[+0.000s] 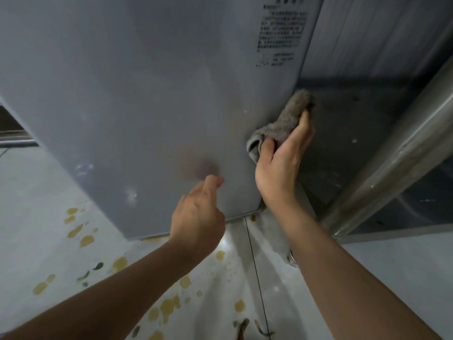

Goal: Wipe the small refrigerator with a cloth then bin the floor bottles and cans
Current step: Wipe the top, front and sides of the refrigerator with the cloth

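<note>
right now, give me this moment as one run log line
phase: wiping fridge | right hand: holds grey cloth at fridge right edge | left hand: free, fingertips near panel | floor: yellow spills

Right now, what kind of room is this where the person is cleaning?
Probably a kitchen or back workroom, though little shows. A grey refrigerator stands on a pale tiled floor spattered with yellow stains, beside a steel pipe. The right hand holds a cloth at its edge.

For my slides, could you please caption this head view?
Right hand presses a grey cloth to the refrigerator edge; left hand hovers beside it.
</note>
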Demonstrator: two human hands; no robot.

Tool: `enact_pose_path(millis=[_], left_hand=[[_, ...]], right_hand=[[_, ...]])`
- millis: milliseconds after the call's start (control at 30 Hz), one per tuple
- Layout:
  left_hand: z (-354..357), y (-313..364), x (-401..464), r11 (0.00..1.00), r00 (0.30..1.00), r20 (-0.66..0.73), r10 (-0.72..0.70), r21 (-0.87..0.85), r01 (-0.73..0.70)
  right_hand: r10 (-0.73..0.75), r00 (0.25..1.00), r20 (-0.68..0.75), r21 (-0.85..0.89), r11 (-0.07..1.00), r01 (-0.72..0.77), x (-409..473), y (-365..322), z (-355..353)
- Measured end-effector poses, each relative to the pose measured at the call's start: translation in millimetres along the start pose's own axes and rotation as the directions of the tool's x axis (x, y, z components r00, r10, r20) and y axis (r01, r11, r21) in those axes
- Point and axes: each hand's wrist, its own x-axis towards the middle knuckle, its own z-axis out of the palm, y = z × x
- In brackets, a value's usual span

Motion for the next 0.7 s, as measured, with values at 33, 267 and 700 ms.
enact_pose_path(millis=[33,267,700], left_hand=[[-2,-2,-1,0.990,0.994,-0.018,0.106,0.096,-0.104],[-2,-39,-3,0.706,0.877,0.268,0.399,0.520,-0.481],[1,-78,-20,0.539,0.830,0.370,0.417,0.635,-0.554]], right_hand=[[0.019,1.000,0.004,0.009,1.000,-0.019,-1,4,3],[0.353,0.923,0.150,0.003,0.934,-0.358,-52,60,11],[0.837,0.527,0.148,-0.473,0.528,-0.705,-86,104,23]])
